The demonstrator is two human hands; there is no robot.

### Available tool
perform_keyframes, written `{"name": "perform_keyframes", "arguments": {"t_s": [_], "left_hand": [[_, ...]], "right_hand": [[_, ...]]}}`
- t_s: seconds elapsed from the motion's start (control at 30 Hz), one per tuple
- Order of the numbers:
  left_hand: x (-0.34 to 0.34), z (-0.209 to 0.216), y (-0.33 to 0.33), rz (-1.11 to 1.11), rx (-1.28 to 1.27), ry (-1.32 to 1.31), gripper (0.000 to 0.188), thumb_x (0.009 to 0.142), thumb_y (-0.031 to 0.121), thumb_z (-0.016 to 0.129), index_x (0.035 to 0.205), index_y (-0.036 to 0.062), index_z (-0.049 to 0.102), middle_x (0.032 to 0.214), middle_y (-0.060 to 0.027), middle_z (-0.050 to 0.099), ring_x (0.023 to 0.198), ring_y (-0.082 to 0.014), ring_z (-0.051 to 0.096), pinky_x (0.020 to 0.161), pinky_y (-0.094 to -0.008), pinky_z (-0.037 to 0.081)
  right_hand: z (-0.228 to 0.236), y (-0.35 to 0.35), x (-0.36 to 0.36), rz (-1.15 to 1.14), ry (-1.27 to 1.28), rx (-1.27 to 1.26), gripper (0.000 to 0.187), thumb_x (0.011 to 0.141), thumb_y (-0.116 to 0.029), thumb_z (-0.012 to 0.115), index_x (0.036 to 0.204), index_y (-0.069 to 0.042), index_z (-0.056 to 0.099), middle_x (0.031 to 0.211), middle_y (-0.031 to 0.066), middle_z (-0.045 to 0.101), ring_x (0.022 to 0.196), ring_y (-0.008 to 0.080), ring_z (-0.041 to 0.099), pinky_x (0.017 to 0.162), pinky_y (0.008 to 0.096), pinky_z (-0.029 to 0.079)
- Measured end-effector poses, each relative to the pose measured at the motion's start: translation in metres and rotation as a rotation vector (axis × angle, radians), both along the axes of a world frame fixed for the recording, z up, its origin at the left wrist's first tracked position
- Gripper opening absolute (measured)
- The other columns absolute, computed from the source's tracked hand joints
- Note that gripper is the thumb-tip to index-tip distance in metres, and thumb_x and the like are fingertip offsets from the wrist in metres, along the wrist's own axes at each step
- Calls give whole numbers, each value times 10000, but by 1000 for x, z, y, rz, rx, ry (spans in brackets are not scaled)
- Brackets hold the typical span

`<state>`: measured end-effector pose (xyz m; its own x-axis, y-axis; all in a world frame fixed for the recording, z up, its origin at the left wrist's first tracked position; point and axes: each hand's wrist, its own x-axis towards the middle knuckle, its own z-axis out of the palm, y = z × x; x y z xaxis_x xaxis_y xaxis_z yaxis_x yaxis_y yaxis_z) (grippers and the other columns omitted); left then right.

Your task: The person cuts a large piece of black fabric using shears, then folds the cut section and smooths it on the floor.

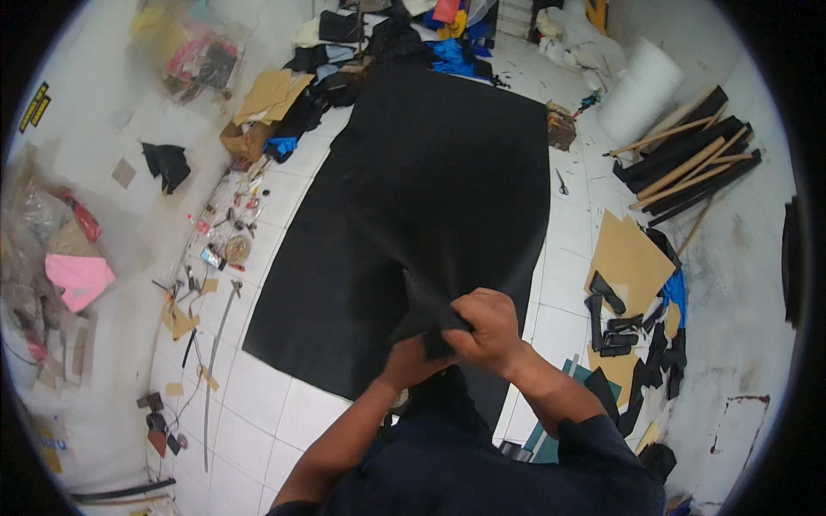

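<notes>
A large sheet of black fabric (447,155) spreads over the white tiled floor in front of me, its near part pulled up in folds toward my body. My right hand (487,323) is closed in a fist around a gathered bit of that fabric. Just to its left and lower, my left hand (411,361) also grips the bunched cloth; its fingers are partly hidden by a fold. Both hands are close together near my waist, and creases run from them out into the sheet.
Scissors (562,182) lie right of the fabric. Brown cardboard pieces (632,262) and black rolled scraps (608,292) sit farther right, below leaning rolls and sticks (688,168). A white foam roll (641,90) stands at the back right. Small tools and a long metal ruler (219,370) line the left.
</notes>
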<state>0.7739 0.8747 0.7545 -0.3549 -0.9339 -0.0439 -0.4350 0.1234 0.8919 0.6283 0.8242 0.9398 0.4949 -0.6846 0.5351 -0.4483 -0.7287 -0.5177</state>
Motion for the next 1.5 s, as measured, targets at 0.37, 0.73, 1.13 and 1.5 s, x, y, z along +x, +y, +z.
{"name": "perform_keyframes", "arguments": {"t_s": [0.37, 0.73, 1.13, 1.5], "left_hand": [[77, 78, -52, 741, -659, 188, 263, 778, 55, 581, 1039, 29, 568, 1020, -150, 564, 990, -331, 567, 880, -388, 447], [184, 152, 127, -31, -697, -200, 157, 606, 75, 540, 743, 44, 611, 731, -145, 589, 690, -358, 581, 623, -458, 479], [83, -241, 309, -362, -62, -487, 314, 791, 103, 545, 1086, 82, 650, 1040, -100, 605, 962, -295, 582, 814, -435, 469], [108, -493, 202, -562, -371, -58, 353, 811, 204, 623, 1120, 34, 635, 1081, -148, 606, 1028, -325, 573, 860, -438, 469]], "right_hand": [[140, 137, 12, -598, -264, -401, 151, 819, -43, 588, 933, 48, 626, 773, 65, 617, 689, 137, 564, 657, 272, 455], [-95, 329, -121, -768, 470, 72, 448, 649, 79, 518, 1062, -49, 635, 1029, 140, 649, 1035, 327, 589, 912, 426, 428], [-410, 418, -184, -898, 909, 702, 596, 660, -238, 765, 1202, -109, 552, 1240, 140, 535, 1207, 357, 466, 1025, 537, 329], [-760, 349, -113, -777, 815, 374, 435, 628, -42, 685, 1056, -72, 614, 986, 117, 617, 978, 324, 560, 907, 457, 382]]}}
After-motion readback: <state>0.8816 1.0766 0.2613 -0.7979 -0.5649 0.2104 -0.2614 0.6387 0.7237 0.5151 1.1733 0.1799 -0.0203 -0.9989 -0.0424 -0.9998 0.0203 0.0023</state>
